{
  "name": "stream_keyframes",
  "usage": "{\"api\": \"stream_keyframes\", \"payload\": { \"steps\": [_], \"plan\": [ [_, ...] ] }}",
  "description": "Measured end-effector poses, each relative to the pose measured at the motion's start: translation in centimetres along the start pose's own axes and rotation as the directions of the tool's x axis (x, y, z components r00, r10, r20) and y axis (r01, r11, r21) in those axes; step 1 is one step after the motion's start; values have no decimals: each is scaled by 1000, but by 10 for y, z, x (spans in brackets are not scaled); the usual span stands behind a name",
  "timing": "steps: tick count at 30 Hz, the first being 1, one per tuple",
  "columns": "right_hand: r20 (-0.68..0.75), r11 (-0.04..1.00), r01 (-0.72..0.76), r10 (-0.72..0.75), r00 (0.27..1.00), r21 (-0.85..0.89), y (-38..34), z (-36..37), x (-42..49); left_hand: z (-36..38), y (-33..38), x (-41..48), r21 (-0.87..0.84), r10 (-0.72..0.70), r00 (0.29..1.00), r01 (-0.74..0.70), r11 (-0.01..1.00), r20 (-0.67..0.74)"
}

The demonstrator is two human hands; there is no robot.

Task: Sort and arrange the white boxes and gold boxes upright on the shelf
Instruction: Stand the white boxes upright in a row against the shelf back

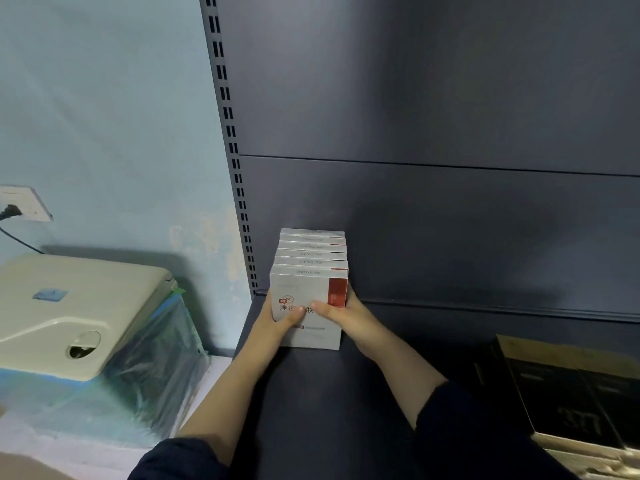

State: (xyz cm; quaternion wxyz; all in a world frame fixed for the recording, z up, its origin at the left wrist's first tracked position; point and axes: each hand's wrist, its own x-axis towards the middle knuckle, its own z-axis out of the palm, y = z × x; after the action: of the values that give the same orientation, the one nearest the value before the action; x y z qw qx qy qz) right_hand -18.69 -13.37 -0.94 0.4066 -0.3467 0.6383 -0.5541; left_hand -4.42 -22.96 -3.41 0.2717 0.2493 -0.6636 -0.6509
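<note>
A row of several white boxes (310, 271) with red side stripes stands upright on the dark shelf (398, 368), pressed back toward the shelf's rear panel near its left end. My left hand (277, 322) clasps the left side of the front box, thumb across its face. My right hand (346, 315) grips the right side, thumb on the front too. At the right edge of the view lie gold-and-black boxes (571, 389), flat on the shelf and partly cut off.
The shelf's slotted upright post (231, 143) rises just left of the boxes. Left of the shelf stands a cream toilet (69, 313) wrapped in plastic film, with a wall socket (26, 202) above it.
</note>
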Motion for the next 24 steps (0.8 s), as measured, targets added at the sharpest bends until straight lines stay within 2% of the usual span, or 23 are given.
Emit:
{"api": "stream_keyframes", "payload": {
  "steps": [4,9,13,17,21,24],
  "plan": [
    [37,999,-6,4,999,44,7,-2,2,1,3,1,-46,-51,998,52,998,35],
    [42,998,15,-17,999,58,12,-2,2,-3,-2,-3,-17,-100,995,100,995,17],
    [36,1000,-1,1,999,12,11,-5,2,-3,5,-4,39,-95,995,94,995,13],
    [23,999,-30,30,999,-15,17,-10,2,-8,10,-2,50,-83,993,78,996,87],
    [-2,995,-86,86,996,-52,26,-7,-3,-14,6,-3,80,-76,994,71,994,72],
    [9,997,-76,75,997,26,25,-2,-9,-12,4,-7,36,-110,991,107,994,82]
  ]
}}
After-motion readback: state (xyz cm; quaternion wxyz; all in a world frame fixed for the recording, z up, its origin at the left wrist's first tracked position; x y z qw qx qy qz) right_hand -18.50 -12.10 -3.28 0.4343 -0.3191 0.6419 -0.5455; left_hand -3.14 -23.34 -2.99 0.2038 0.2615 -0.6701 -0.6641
